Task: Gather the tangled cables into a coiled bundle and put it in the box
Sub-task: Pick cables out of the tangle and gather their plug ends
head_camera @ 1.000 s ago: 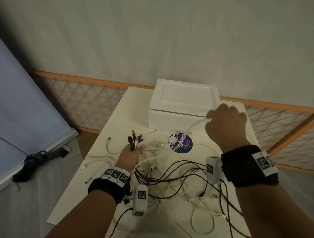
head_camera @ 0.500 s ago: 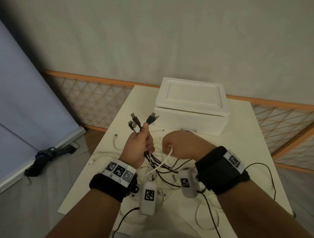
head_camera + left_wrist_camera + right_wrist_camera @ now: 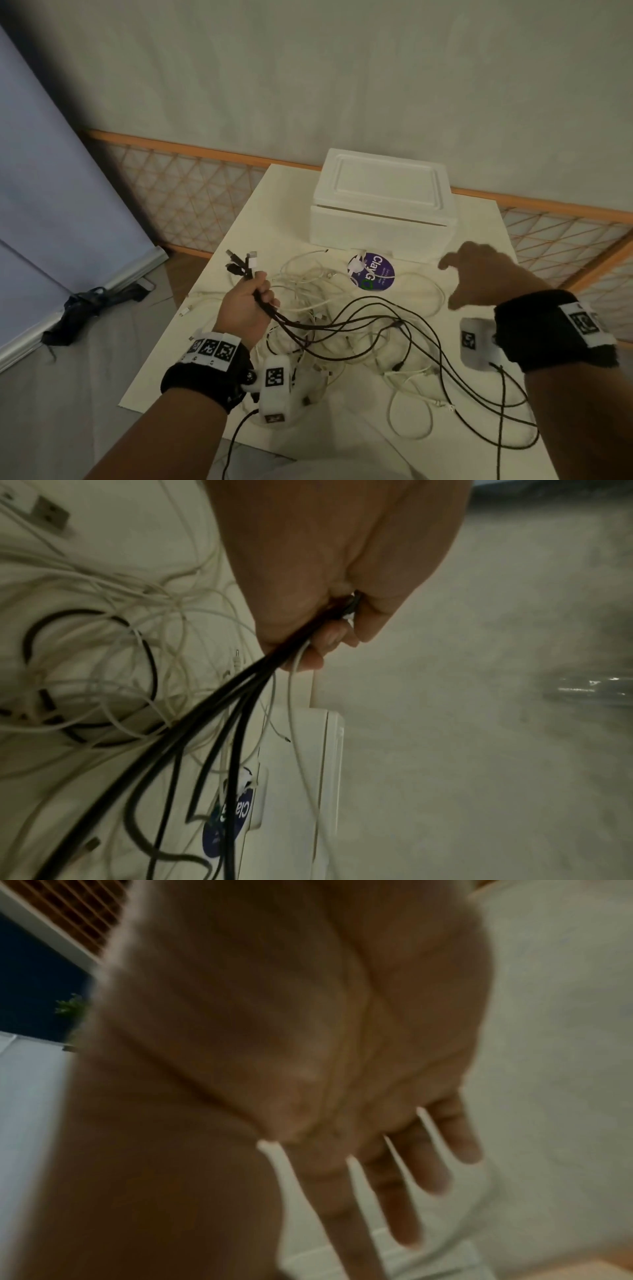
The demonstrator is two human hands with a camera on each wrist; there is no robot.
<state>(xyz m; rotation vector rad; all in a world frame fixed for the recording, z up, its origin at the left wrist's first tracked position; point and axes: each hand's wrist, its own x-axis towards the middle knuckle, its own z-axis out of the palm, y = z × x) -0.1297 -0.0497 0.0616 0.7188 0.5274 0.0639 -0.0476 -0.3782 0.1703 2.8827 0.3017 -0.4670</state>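
Note:
My left hand (image 3: 255, 298) grips a bunch of cable ends (image 3: 243, 265), mostly black with a white one, their plugs sticking up above the fist. In the left wrist view the same cables (image 3: 240, 691) run out below the curled fingers (image 3: 329, 637). Black cables (image 3: 387, 329) and white cables (image 3: 308, 284) trail from it in a loose tangle over the white table (image 3: 274, 202). My right hand (image 3: 476, 274) hovers over the table's right side, fingers spread and holding nothing; its straight fingers (image 3: 404, 1191) show blurred in the right wrist view. The white foam box (image 3: 383, 205) stands at the back, lid on.
A round purple sticker (image 3: 371, 275) lies in front of the box. An orange lattice rail (image 3: 191, 185) runs behind the table. A grey panel (image 3: 51, 192) leans at the left, with a dark bundle (image 3: 92, 301) on the floor beside it.
My right hand let go of the white cable beside the left fist and swung out to the right, opening. The left hand keeps its grip on the bunch, now with a white plug added.

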